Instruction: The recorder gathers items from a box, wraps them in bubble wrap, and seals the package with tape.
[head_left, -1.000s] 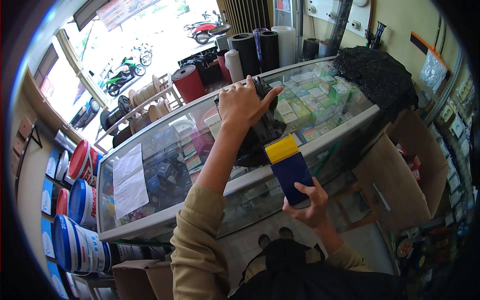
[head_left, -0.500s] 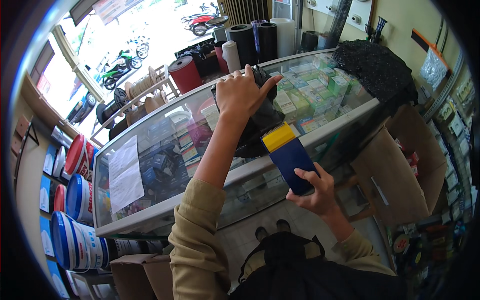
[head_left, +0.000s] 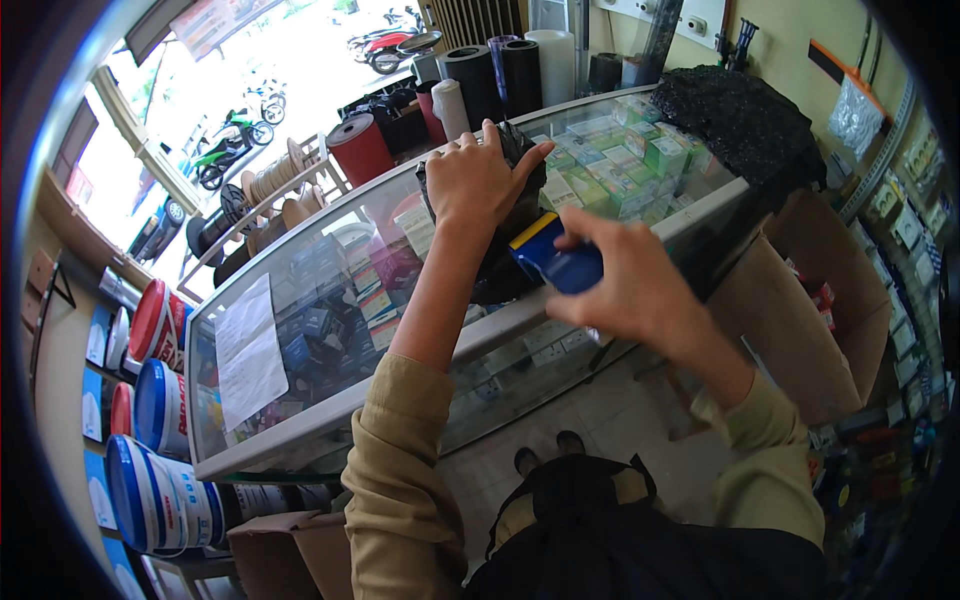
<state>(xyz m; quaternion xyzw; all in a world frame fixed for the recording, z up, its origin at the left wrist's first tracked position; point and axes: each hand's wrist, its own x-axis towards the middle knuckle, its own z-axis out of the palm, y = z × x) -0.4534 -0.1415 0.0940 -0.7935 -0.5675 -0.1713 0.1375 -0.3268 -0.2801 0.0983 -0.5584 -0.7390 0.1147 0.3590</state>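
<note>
A bundle in black plastic (head_left: 515,217) rests on the slanted glass counter (head_left: 262,455). My left hand (head_left: 468,180) lies over its upper part, fingers bent across it and thumb stretched out to the right. Their tips are partly hidden. My right hand (head_left: 640,275) is blurred by motion. Between its thumb and fingers it grips a blue tape dispenser (head_left: 572,268) with a yellow end. That end is close against the right side of the bundle; I cannot tell whether they touch.
Small boxes (head_left: 625,160) fill the glass case, and a paper sheet (head_left: 248,350) lies on its left end. Black plastic (head_left: 735,125) covers the far right end. An open carton (head_left: 800,310) stands to the right, paint buckets (head_left: 150,495) to the left, rolls (head_left: 470,85) behind.
My right hand has moved up and forward, tilting the tape dispenser so its yellow end is near the bundle. My left hand stays on the bundle. The view has shifted slightly.
</note>
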